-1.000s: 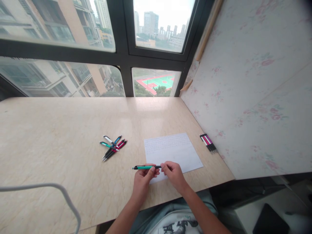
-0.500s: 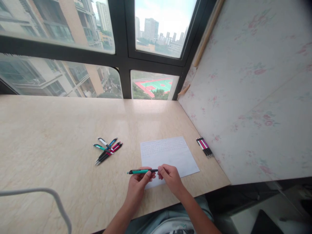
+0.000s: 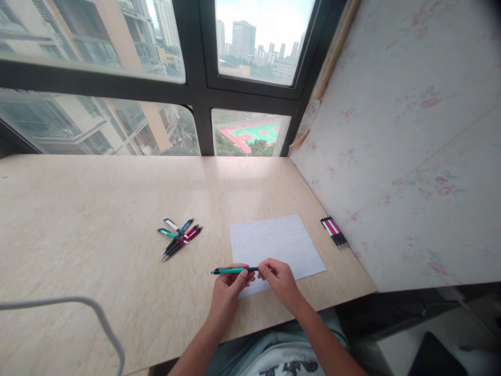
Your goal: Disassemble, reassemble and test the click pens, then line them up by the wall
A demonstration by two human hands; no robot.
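A green pen with black ends [image 3: 229,270] lies level just above the desk, held by both hands. My left hand [image 3: 228,289] pinches its middle with thumb and fingers. My right hand [image 3: 279,281] is closed round the pen's right end. Both hands hover over the near corner of a white sheet of paper [image 3: 276,244] covered with faint writing.
A loose pile of several pens [image 3: 179,237] lies to the left of the sheet on the beige desk [image 3: 97,219]. Another bunch of pens [image 3: 334,230] lies against the flowered side wall [image 3: 403,141]. A white cable [image 3: 78,308] loops at the lower left. Windows stand behind.
The hands and the pen keep the same grip. Only the camera has shifted slightly, down and then back up.
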